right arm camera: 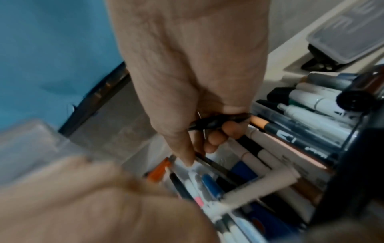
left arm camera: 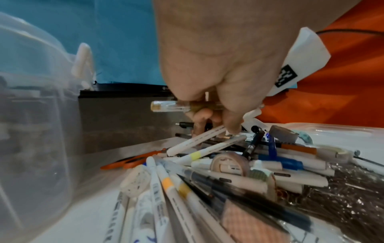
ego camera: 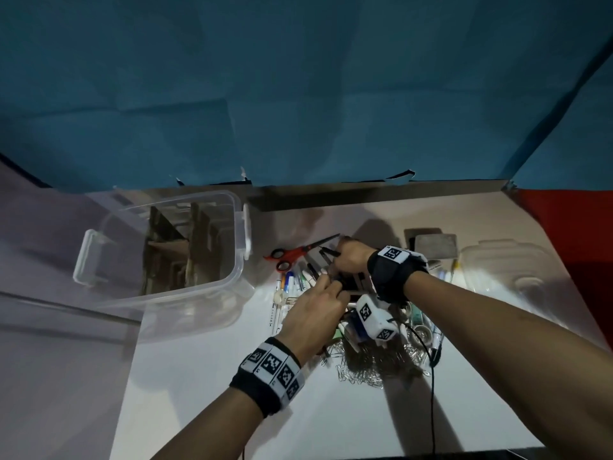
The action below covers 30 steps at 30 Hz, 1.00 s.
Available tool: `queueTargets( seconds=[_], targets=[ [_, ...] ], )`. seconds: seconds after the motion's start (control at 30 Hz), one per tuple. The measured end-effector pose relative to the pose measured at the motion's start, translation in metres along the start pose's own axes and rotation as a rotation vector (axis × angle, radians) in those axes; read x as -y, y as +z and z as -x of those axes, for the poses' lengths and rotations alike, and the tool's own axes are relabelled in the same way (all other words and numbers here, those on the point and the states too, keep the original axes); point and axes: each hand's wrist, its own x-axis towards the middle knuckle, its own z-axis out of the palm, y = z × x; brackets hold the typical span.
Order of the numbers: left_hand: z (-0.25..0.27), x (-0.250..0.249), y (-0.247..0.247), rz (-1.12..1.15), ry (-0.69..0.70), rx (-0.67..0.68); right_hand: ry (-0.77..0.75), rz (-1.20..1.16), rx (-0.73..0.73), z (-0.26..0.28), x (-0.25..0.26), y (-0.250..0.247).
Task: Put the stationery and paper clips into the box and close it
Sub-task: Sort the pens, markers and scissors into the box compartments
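Both hands (ego camera: 311,305) (ego camera: 353,257) apparently grip pens (left arm camera: 170,106) above the pile (left arm camera: 239,167).

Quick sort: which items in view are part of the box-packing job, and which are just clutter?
Job:
clear plastic box with cardboard dividers
clear plastic lid
red-handled scissors
pile of pens and markers
silver paper clips
tape rolls
left hand, gripping a clear pen
right hand, gripping a black pen

Lying about:
blue backdrop cloth
black cable
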Motion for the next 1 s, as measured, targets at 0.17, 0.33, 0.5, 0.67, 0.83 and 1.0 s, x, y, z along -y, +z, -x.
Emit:
queueTargets(
  seconds=[0.17, 0.33, 0.5, 0.67, 0.83, 1.0],
  targets=[
    [0.015, 0.004, -0.020, -0.033, 0.005, 0.037, -0.020, -0.469, 0.010, 0.021, -0.012, -0.022],
    [0.028, -0.002, -0.024, -0.015, -0.018, 0.120, -0.025, -0.657, 0.051, 0.047, -0.024, -0.040],
    [0.028, -0.008, -0.052, 0.354, -0.203, 0.071, -0.032, -0.739, 0.049, 0.068, -0.030, -0.046],
    [0.024, 0.001, -0.083, 0.669, -0.386, 0.024, -0.122, -0.813, 0.044, 0.087, -0.015, -0.065],
    [0.060, 0.028, -0.127, 1.279, -0.526, 0.031, -0.334, -0.735, 0.027, 0.106, 0.037, -0.078],
    [0.126, 0.094, -0.166, 1.530, -0.584, -0.331, -0.378, -0.800, 0.033, 0.098, 0.105, -0.056]
  ],
)
